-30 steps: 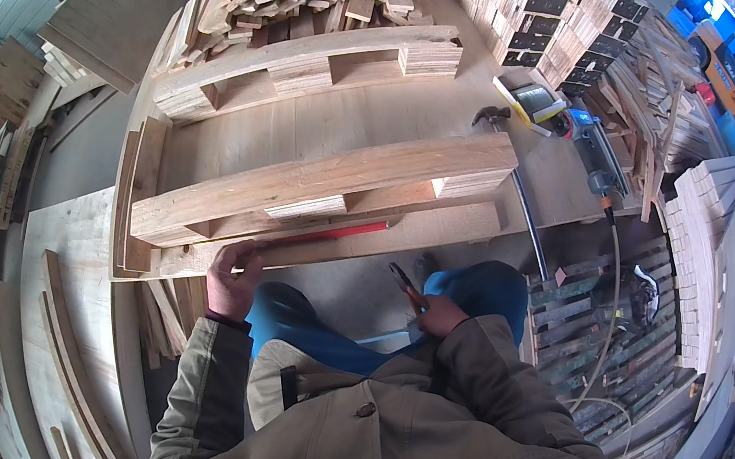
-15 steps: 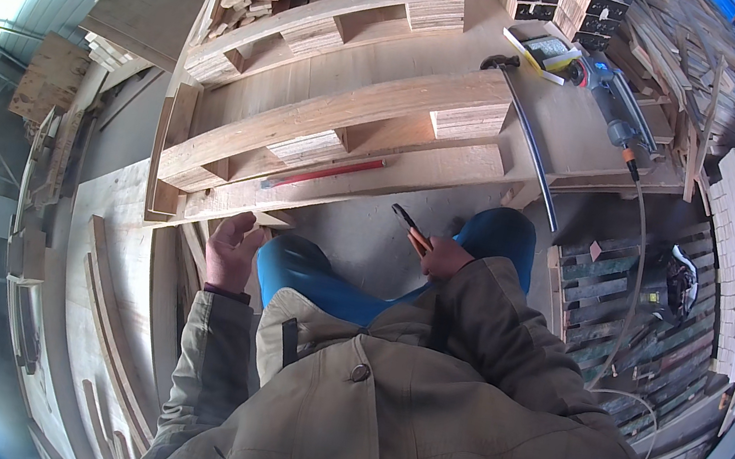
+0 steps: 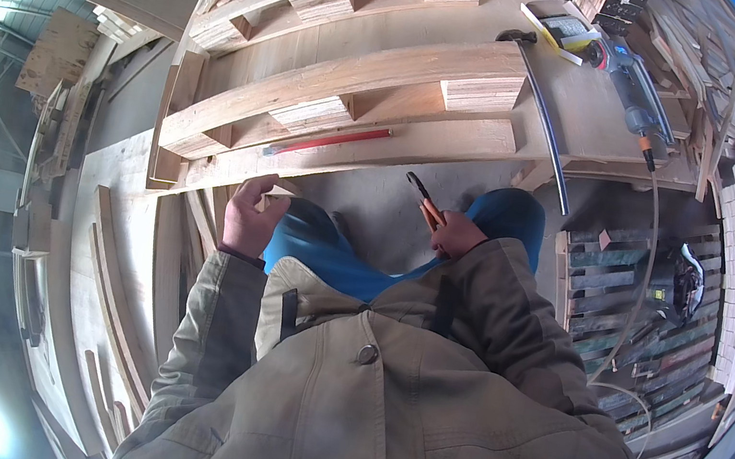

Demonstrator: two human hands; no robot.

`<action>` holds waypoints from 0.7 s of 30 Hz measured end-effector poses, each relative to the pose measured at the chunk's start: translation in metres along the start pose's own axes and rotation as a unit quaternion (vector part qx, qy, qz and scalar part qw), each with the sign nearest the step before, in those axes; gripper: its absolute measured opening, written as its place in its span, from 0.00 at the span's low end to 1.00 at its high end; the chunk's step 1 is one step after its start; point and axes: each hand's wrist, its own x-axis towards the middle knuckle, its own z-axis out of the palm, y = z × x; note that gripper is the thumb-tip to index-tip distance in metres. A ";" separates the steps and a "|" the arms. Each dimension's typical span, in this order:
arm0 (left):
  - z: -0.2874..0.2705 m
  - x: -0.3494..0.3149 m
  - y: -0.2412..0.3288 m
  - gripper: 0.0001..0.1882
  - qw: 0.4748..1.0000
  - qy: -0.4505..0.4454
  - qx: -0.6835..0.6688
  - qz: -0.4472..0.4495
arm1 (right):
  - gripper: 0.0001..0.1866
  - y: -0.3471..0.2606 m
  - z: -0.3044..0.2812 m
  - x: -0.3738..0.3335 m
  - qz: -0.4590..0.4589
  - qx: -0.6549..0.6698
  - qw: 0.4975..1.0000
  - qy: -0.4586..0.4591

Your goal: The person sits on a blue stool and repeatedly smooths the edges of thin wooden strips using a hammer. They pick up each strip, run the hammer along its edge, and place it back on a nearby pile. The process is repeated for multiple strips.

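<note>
In the right hand, orange-handled pliers are held, the fingers wrapped round the handles and the dark head pointed toward the bench; they are probably gripped this far back so that the head is left free. The left hand is held near the bench's front edge, its fingers curled and the gap to the thumb narrow; whether something small is pinched there cannot be told.

On the bench, a near timber frame is laid lengthwise, its upper board kept off the lower one by wooden blocks, apparently as spacers. A slim red bar is rested along the lower board, seemingly within reach of both hands. The hammer is laid with its handle past the bench edge, perhaps so that it can be grasped easily. A corded power tool is set farther right, its cord let down toward a slatted pallet.

Beside the hammer's head, an open yellow-and-white box is placed; greyish contents are seen inside, too small to be identified.
</note>
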 end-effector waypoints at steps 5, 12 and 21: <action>0.010 0.025 0.001 0.23 0.991 0.031 0.071 0.107 | 0.14 -0.009 0.003 0.002 0.011 -0.005 1.000 -0.004; 0.008 0.032 -0.017 0.23 0.998 0.060 0.020 0.019 | 0.15 -0.040 0.005 -0.012 0.031 -0.010 0.999 -0.003; -0.044 0.019 -0.092 0.23 0.973 0.212 0.056 -0.067 | 0.12 -0.034 0.008 0.004 0.035 -0.063 0.997 -0.003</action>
